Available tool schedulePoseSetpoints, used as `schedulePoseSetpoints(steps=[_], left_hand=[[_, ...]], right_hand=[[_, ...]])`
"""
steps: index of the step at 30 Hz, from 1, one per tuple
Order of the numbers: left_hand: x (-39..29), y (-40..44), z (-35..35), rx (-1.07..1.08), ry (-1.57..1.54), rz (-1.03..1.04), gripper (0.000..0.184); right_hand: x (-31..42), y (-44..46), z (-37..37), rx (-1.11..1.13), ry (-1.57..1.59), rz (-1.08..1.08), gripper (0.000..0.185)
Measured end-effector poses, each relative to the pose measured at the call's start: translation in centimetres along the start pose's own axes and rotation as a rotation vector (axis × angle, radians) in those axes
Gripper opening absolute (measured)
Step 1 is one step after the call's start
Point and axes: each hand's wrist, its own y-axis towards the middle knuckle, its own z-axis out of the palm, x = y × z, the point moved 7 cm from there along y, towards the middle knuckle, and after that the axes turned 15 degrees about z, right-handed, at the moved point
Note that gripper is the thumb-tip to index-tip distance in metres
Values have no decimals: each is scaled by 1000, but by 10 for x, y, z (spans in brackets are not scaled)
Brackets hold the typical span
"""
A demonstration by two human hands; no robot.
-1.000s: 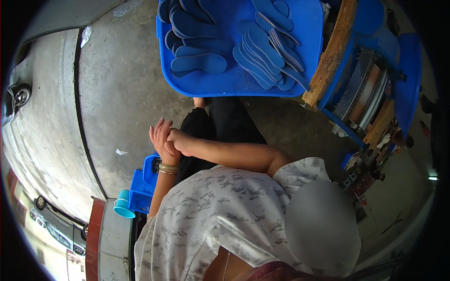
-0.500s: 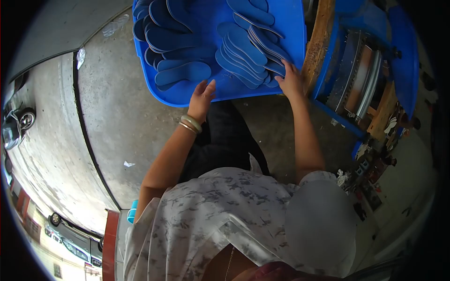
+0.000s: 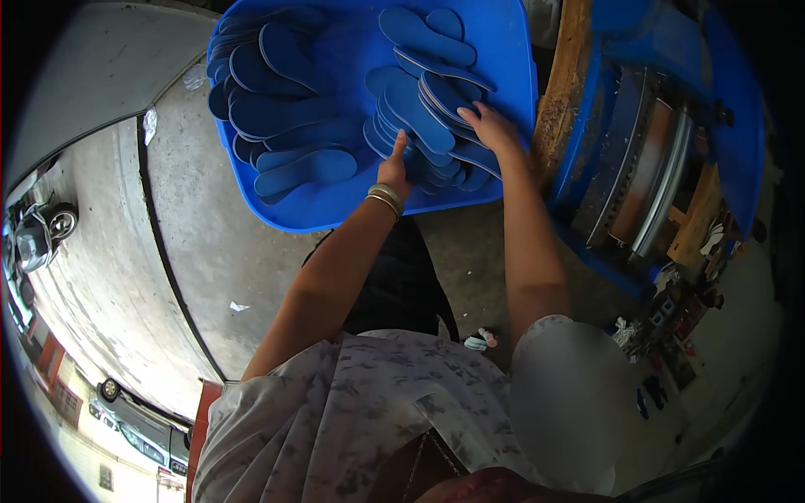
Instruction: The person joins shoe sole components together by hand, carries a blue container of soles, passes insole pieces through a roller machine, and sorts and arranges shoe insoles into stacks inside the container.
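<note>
A blue plastic tub (image 3: 295, 225) holds flat, dark-blue shoe insoles. On its right half lies a fanned pile of insoles (image 3: 417, 115), with a smaller overlapping stack of insoles (image 3: 440, 94) against it. My left hand (image 3: 394, 172), with bracelets at the wrist, is at the near left edge of the fanned pile. Its thumb points up along the insoles; the other fingers are mostly hidden. My right hand (image 3: 496, 132) grips the right edge of the smaller stack, its fingertips on the top insole.
More insoles (image 3: 281, 113) fill the tub's left side, and a few lie at its far right (image 3: 426, 35). To the right, a blue machine with metal rollers (image 3: 662, 184) stands beside a wooden edge (image 3: 560, 80). A motorcycle (image 3: 42, 235) and a car (image 3: 138, 432) are at far left.
My left hand has moved right, from the tub's near rim to the fanned pile. My right hand has reached farther in onto the smaller stack. The whole view has shifted.
</note>
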Motion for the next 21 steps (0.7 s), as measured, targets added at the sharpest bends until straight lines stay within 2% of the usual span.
schedulePoseSetpoints(steps=[2,6,8,11,12,16,19,21], left_hand=[[-4,-6,5,-17,-36,-9,92],[-27,-33,34,110,-144,-23,85],[-34,-38,40,170,-179,0,74],[-37,-56,30,151,-197,0,70],[-39,-62,24,109,-197,-5,70],[-39,-92,11,103,-281,33,65],[-48,-96,27,154,-356,104,59],[-58,-92,49,208,-409,204,53]], right_hand=[[0,2,0,7,24,-17,82],[18,-21,-10,86,-32,-64,81],[23,-30,-8,119,-64,-89,80],[22,-43,1,116,259,-99,78],[20,-48,4,117,257,-102,78],[32,-81,-15,70,320,-225,77],[44,-87,-47,-180,281,-320,74],[59,-73,-75,-188,285,-394,72]])
